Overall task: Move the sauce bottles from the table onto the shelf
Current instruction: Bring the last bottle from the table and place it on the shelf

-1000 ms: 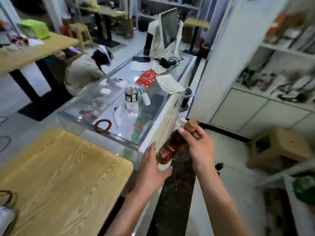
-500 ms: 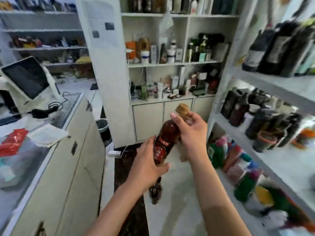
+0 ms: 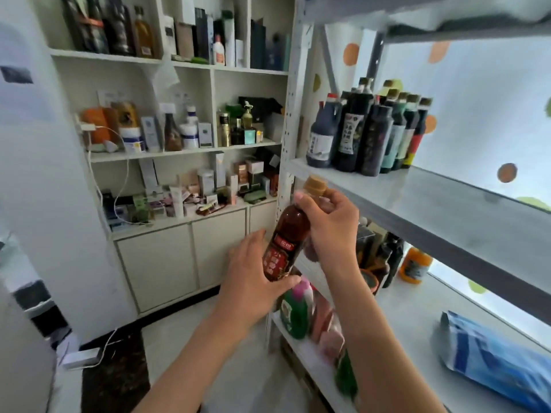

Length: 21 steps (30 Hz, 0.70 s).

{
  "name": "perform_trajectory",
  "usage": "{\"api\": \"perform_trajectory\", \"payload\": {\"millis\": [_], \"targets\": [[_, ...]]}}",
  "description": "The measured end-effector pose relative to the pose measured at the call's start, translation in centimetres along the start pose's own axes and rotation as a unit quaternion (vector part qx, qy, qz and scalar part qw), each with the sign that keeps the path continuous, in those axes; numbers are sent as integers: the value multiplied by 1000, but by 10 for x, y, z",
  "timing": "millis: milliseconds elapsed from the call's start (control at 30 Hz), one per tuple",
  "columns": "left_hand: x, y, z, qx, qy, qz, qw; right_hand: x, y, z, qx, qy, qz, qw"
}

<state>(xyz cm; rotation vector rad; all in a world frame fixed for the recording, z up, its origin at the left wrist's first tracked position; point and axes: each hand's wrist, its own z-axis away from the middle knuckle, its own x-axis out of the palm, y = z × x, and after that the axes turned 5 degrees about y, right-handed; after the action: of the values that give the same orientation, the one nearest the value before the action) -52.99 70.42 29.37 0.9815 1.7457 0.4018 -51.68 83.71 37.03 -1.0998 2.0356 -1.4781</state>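
Note:
A reddish-brown sauce bottle (image 3: 287,234) with a tan cap and red label is held nearly upright in front of the white metal shelf (image 3: 432,204). My right hand (image 3: 329,225) grips its neck just under the cap. My left hand (image 3: 252,277) cups its base from the left. The bottle sits just left of the shelf's upright post, below the level of the board that carries several dark sauce bottles (image 3: 366,132) at its far left end.
A lower shelf board (image 3: 414,317) holds an orange bottle (image 3: 415,265), dark bottles and a blue packet (image 3: 492,359). Green and pink containers (image 3: 301,311) stand on the bottom level. A white cabinet (image 3: 185,257) full of boxes and bottles lines the back wall.
The view has swung right from the glass counter to the shelves. Both hands carried the bottle along, and it now stands closer to the metal shelf and more upright.

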Motion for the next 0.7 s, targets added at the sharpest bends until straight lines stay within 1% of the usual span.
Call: {"api": "perform_trajectory", "payload": {"millis": [67,200,333,433,533,600,700], "targets": [[14,1,-23,0,-9,18,1000,1,4,-22,-6,19,17,1000],[43,1,-74,16,6,35,999,12,12,-66,-10,45,61,997],[64,5,-134,26,10,72,997,27,8,-115,-45,75,90,992],[72,13,-178,52,8,99,994,36,2,-152,-74,90,97,988],[80,22,-221,75,8,130,989,41,2,-185,-116,108,138,978],[89,27,-247,77,-5,146,986,39,11,-203,-129,120,180,968],[109,31,-280,59,-44,204,976,23,34,-222,-119,154,224,955]]}}
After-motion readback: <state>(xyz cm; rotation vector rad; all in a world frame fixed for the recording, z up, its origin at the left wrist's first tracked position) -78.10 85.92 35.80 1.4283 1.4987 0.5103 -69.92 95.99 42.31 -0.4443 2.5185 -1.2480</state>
